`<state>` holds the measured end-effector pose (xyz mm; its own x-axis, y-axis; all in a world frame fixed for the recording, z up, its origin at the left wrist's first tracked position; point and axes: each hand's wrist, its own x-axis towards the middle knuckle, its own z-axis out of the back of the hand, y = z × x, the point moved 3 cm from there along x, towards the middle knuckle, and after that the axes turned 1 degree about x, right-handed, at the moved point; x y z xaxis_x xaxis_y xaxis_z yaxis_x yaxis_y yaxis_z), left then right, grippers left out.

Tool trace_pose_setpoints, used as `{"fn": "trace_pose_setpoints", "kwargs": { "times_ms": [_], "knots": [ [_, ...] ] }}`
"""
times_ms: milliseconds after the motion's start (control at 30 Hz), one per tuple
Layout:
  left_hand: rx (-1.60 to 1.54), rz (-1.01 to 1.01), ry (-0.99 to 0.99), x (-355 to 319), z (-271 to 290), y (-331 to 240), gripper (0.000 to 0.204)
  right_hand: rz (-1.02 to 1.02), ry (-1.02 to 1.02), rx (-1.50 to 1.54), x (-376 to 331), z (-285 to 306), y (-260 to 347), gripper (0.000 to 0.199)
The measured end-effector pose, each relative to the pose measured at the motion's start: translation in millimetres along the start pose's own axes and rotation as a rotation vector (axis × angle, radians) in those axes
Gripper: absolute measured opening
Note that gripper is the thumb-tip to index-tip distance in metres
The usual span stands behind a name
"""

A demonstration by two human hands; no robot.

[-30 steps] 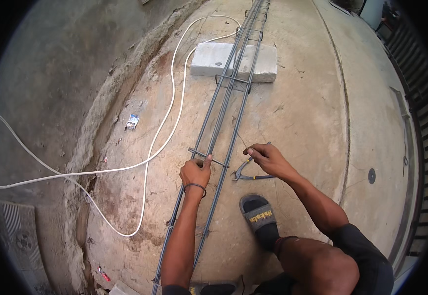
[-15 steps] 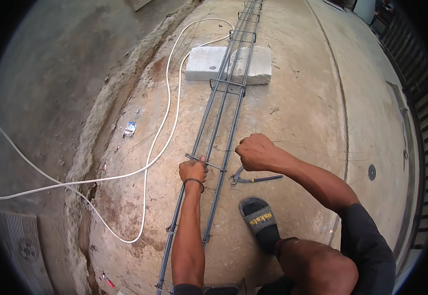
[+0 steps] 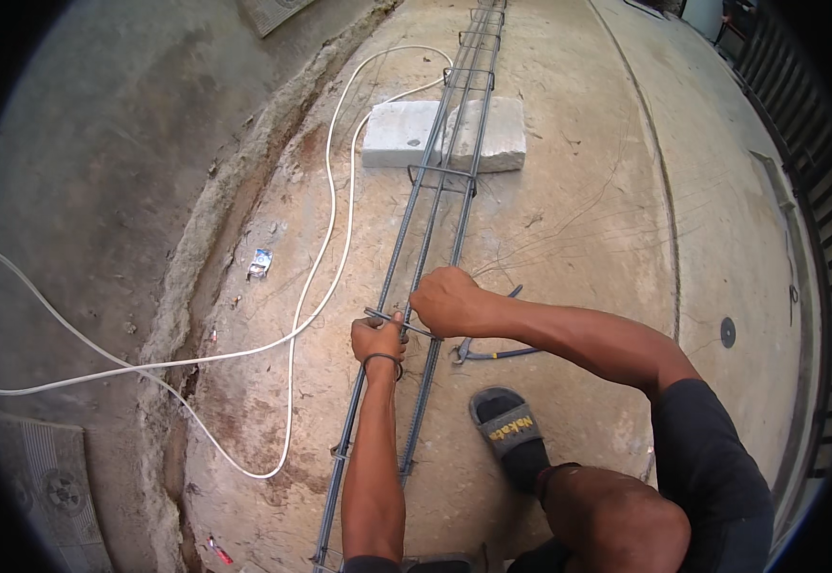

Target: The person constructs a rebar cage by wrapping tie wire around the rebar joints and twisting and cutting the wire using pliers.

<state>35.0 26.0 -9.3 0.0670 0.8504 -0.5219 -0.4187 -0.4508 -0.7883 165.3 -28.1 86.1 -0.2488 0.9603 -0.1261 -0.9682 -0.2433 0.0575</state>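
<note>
We observe two hands at the centre of the frame, both on one rebar cage [image 3: 425,239], which runs from the upper centre to the lower centre. We count at least three long bars in it and at least five stirrups along its length.

Left hand [image 3: 378,337]: the fingers are curled around the left bar, with the thumb against one stirrup [image 3: 374,312]. We note one dark band [image 3: 382,357] at its wrist.

Right hand [image 3: 446,301]: positioned over the right part of the same stirrup, back of the hand uppermost. Its fingers are bent beneath it and hidden; we cannot tell what they grasp. Several thin wires [image 3: 568,229] extend from near this hand toward the upper right; we cannot fix their number.

Surroundings: one pair of pincers [image 3: 478,354] lies right of centre, partly covered by the right forearm. Two blocks, one white [image 3: 400,129] and one grey [image 3: 492,134], sit side by side under the cage at upper centre. One white cable [image 3: 289,401] loops across the left half. One sandalled foot [image 3: 509,425] rests below the pincers. One small packet [image 3: 260,264] lies left of centre.
</note>
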Motion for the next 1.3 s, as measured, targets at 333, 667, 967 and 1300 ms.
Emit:
{"fn": "trace_pose_setpoints", "kwargs": {
  "times_ms": [333,667,967,1300],
  "knots": [
    [0.190,-0.241,-0.067,-9,8,-15,0.055,-0.457,-0.505,0.777,-35,-82,15,0.025],
    [0.027,-0.143,0.364,9,10,-12,0.021,-0.403,-0.361,0.749,-23,-73,3,0.026],
    [0.300,-0.694,-0.206,-6,3,-1,0.014,-0.361,-0.021,0.695,16,-73,-11,0.022],
    [0.478,-0.672,-0.357,-33,-5,-19,0.017,-0.376,-0.081,0.594,16,-63,2,0.024]
  ]
}}
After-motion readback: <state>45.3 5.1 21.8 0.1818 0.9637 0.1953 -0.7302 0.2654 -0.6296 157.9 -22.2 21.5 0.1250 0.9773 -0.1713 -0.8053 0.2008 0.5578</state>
